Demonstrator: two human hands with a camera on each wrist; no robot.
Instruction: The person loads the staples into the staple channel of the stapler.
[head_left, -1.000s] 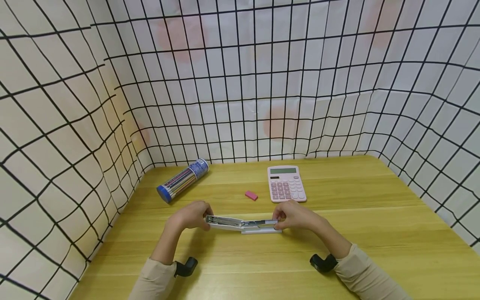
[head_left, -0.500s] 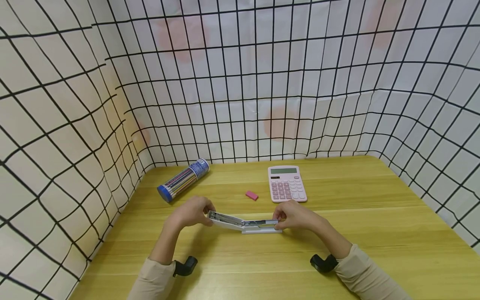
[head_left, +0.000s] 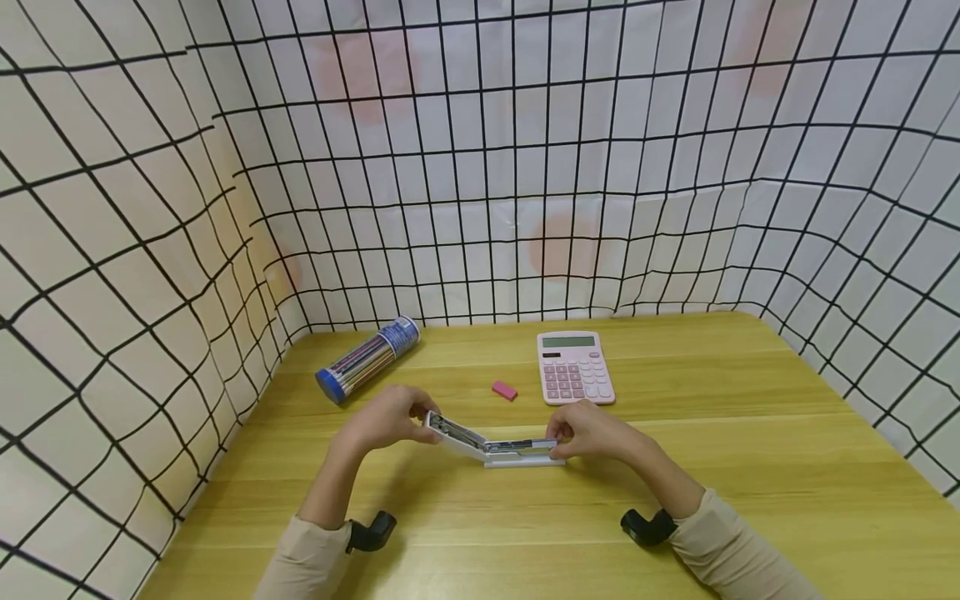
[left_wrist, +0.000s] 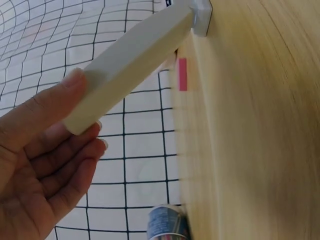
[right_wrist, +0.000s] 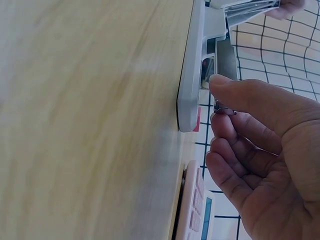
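Note:
A white stapler (head_left: 517, 460) lies unfolded on the table between both hands, its base down and its metal magazine (head_left: 517, 446) exposed. My left hand (head_left: 390, 417) pinches the free end of its top cover (left_wrist: 135, 55) between thumb and fingers, and that cover slants up to the left from the hinge. At the other end, my right hand (head_left: 588, 429) pinches the tip of the magazine with thumb and forefinger, a little above the base (right_wrist: 189, 95). The inside of the cover faces up in the head view. Whether staples lie in the magazine is too small to tell.
Behind the stapler lies a small pink eraser-like block (head_left: 504, 390). A pink calculator (head_left: 576, 367) is to the back right. A tube of pencils with a blue lid (head_left: 367, 360) lies at the back left. Grid-patterned white cloth (head_left: 510, 167) walls the wooden table (head_left: 750, 467).
My left hand has moved up and slightly right, raising the stapler's top cover to a steeper slant. The right hand and the stapler's base have stayed in place.

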